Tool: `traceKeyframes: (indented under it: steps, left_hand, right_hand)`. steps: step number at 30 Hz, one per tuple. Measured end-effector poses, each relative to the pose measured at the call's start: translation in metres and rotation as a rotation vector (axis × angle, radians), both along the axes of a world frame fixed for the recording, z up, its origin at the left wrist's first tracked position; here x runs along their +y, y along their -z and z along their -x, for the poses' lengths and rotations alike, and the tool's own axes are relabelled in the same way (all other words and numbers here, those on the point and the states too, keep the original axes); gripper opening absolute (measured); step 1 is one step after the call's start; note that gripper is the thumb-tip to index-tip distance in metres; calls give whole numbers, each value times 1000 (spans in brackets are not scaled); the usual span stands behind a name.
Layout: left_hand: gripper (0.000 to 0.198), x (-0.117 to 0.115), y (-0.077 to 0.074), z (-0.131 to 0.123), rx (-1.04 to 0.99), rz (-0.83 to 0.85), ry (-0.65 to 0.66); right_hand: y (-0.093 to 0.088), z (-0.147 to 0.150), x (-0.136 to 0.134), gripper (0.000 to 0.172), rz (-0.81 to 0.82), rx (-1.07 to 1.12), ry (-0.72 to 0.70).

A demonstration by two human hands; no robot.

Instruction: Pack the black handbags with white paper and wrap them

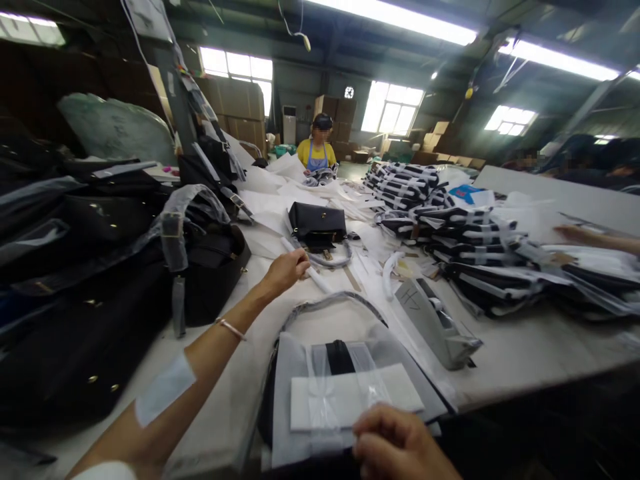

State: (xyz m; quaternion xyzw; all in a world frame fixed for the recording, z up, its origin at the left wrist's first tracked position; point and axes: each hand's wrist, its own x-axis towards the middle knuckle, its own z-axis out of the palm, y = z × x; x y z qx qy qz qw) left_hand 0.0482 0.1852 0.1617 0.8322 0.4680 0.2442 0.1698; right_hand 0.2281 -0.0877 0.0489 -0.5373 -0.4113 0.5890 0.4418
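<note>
Right hand [397,440]: half-curled at near edge of wrapped bag [340,360]; cannot tell whether gripping.
Wrapped bag: lying at worktable's edge; probably light, soft, slippery under plastic; best held by both sides.
Left hand [287,272]: beyond wrapped bag, curled at white strip [319,281]; grasp unclear.
Worktable [520,353]: pale; bag stacks [475,237] right of wrapped bag.
Room: co-worker [317,155] far beyond wrapped bag, under strip lights [400,19].
</note>
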Motion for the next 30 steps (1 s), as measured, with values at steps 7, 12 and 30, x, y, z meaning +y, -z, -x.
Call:
traceKeyframes:
  steps: [7, 12, 30]
  left_hand:
    - [11, -118, -28, 10, -120, 51, 450]
    - [8, -152, -16, 14, -298, 249, 449]
    - [36, -182, 59, -13, -585, 733, 449]
  right_hand:
    - [-83, 14, 54, 56, -449, -92, 110]
    - [-85, 29, 53, 39, -383, -39, 19]
    - [-59, -17, 15, 31, -200, 229, 215]
